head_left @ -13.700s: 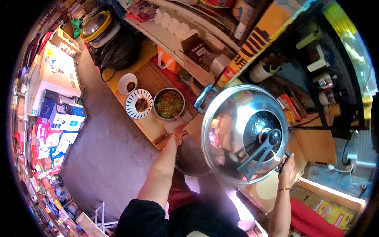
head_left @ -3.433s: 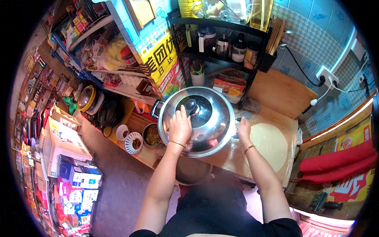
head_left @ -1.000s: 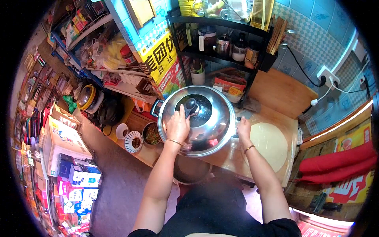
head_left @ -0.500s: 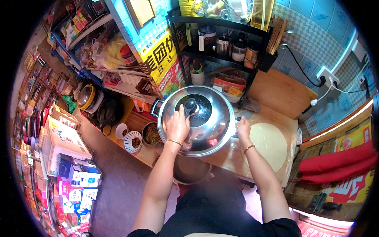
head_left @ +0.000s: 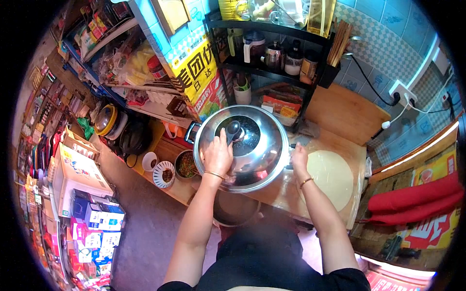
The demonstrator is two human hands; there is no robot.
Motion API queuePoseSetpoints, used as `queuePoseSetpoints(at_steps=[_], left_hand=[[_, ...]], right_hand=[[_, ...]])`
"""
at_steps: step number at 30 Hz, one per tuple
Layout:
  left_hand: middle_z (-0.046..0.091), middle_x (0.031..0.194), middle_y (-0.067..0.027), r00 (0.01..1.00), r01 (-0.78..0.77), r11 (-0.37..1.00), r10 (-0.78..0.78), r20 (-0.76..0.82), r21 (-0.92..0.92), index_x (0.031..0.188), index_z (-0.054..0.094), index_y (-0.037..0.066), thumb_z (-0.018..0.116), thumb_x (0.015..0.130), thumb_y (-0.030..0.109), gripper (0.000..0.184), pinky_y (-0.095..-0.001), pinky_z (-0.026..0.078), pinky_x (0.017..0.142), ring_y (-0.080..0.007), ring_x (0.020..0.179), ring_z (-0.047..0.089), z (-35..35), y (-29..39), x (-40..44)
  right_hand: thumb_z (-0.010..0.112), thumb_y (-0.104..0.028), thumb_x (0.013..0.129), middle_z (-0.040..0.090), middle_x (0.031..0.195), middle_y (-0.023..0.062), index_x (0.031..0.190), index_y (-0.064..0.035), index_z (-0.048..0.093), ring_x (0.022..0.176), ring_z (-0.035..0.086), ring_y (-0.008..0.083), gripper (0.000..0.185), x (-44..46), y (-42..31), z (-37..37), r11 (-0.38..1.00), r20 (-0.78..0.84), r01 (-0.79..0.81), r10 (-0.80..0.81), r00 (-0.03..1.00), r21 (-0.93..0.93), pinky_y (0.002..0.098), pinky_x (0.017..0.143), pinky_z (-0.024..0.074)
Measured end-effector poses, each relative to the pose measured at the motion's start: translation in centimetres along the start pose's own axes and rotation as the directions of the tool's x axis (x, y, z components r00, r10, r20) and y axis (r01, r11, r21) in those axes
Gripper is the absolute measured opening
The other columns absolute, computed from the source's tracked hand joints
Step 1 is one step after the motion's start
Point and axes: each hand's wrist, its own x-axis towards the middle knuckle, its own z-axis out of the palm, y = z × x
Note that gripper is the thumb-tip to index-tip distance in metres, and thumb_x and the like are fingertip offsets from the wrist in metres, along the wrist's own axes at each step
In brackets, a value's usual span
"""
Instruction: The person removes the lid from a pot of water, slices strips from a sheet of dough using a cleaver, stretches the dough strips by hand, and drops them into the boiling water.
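A large steel pot with a domed, shiny lid stands on the wooden counter in front of me. The lid has a dark glass centre and a black knob. My left hand lies over the left part of the lid, its fingers against the knob and holding it. On the pot's right side, my right hand is closed around the side handle, mostly hiding it. The opposite black side handle is free. Right of the pot, a round, flat sheet of dough lies beside my right wrist.
Left of the pot are a bowl of chopped filling, a striped bowl and a small white bowl. A round pan sits low before me. Behind stands a black rack with jars. A wooden board leans on the wall.
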Motion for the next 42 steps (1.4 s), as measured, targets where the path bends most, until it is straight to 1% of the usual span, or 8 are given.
queuePoseSetpoints(at_steps=[8, 17, 19, 26, 32, 35, 39, 42], left_hand=[[0.055, 0.083, -0.0179, 1.000, -0.001, 1.000, 0.001, -0.006, 0.005, 0.119, 0.042, -0.001, 0.056, 0.078, 0.019, 0.048, -0.0395, 0.047, 0.066, -0.0312, 0.076, 0.058, 0.0, 0.0, 0.0], [0.054, 0.082, -0.0176, 1.000, -0.020, 1.000, 0.020, -0.024, 0.017, 0.120, 0.041, -0.001, 0.056, 0.078, 0.020, 0.049, -0.0394, 0.047, 0.065, -0.0309, 0.075, 0.058, 0.5, -0.3, -0.1], [0.054, 0.082, -0.0176, 0.999, -0.023, 1.000, 0.024, -0.028, 0.019, 0.120, 0.041, -0.001, 0.056, 0.078, 0.020, 0.049, -0.0393, 0.047, 0.065, -0.0309, 0.075, 0.057, 0.5, -0.3, 0.0], [0.054, 0.082, -0.0174, 0.999, -0.024, 1.000, 0.025, -0.026, 0.016, 0.120, 0.041, -0.002, 0.056, 0.078, 0.019, 0.049, -0.0390, 0.046, 0.065, -0.0310, 0.074, 0.057, 0.5, -0.3, -0.1], [0.054, 0.082, -0.0175, 1.000, -0.020, 1.000, 0.020, -0.020, 0.020, 0.120, 0.041, -0.002, 0.057, 0.078, 0.020, 0.049, -0.0389, 0.046, 0.066, -0.0310, 0.075, 0.057, 0.4, -0.2, 0.0], [0.054, 0.082, -0.0176, 1.000, -0.010, 1.000, 0.010, -0.009, 0.023, 0.119, 0.041, -0.002, 0.057, 0.078, 0.020, 0.049, -0.0391, 0.046, 0.066, -0.0311, 0.076, 0.057, 0.3, -0.1, 0.0], [0.054, 0.083, -0.0174, 0.999, -0.026, 0.999, 0.027, -0.041, 0.032, 0.119, 0.042, 0.001, 0.055, 0.080, 0.022, 0.046, -0.0398, 0.047, 0.062, -0.0322, 0.073, 0.057, 0.8, -0.5, 0.0], [0.054, 0.083, -0.0173, 0.999, -0.026, 0.999, 0.027, -0.036, 0.023, 0.119, 0.042, 0.001, 0.055, 0.080, 0.022, 0.047, -0.0398, 0.047, 0.063, -0.0322, 0.074, 0.056, 0.6, -0.4, -0.1]], right_hand=[[0.036, -0.029, 0.091, 0.060, 0.079, 0.0197, 0.085, 0.0047, 0.056, 0.075, 0.057, 0.0298, 0.040, -0.3, -0.4, 0.0, 0.999, -0.018, 0.016, -0.016, 1.000, 0.045, 0.0381, 0.069, 0.0417], [0.036, -0.030, 0.091, 0.058, 0.071, 0.0178, 0.082, 0.0044, 0.055, 0.066, 0.056, 0.0276, 0.041, 0.6, 1.0, 0.3, 0.998, -0.029, 0.056, -0.056, 0.998, 0.000, 0.0378, 0.064, 0.0418], [0.035, -0.031, 0.092, 0.057, 0.069, 0.0166, 0.082, 0.0040, 0.054, 0.064, 0.055, 0.0261, 0.040, 0.0, 0.0, 0.0, 0.999, 0.012, -0.044, 0.044, 0.999, 0.030, 0.0373, 0.062, 0.0417], [0.035, -0.031, 0.092, 0.057, 0.068, 0.0160, 0.083, 0.0035, 0.054, 0.063, 0.055, 0.0252, 0.040, -0.3, -0.5, -0.1, 0.997, 0.005, -0.040, 0.040, 0.999, 0.058, 0.0372, 0.061, 0.0419], [0.036, -0.030, 0.091, 0.058, 0.072, 0.0194, 0.082, 0.0044, 0.055, 0.067, 0.056, 0.0299, 0.041, -0.4, -0.8, -0.2, 0.999, 0.020, -0.054, 0.054, 0.998, 0.008, 0.0392, 0.064, 0.0418], [0.035, -0.029, 0.091, 0.058, 0.078, 0.0239, 0.085, 0.0056, 0.055, 0.074, 0.056, 0.0352, 0.041, 0.6, 0.8, 0.2, 1.000, -0.010, 0.022, -0.022, 1.000, -0.022, 0.0406, 0.067, 0.0414], [0.035, -0.029, 0.091, 0.058, 0.076, 0.0231, 0.083, 0.0059, 0.055, 0.071, 0.055, 0.0343, 0.041, 0.2, 0.2, 0.0, 0.999, -0.008, 0.044, -0.044, 0.999, -0.014, 0.0406, 0.066, 0.0412], [0.035, -0.029, 0.091, 0.057, 0.073, 0.0212, 0.080, 0.0061, 0.054, 0.068, 0.055, 0.0327, 0.041, -0.7, -1.1, -0.3, 0.997, 0.030, -0.060, 0.059, 0.998, 0.049, 0.0404, 0.065, 0.0409]])
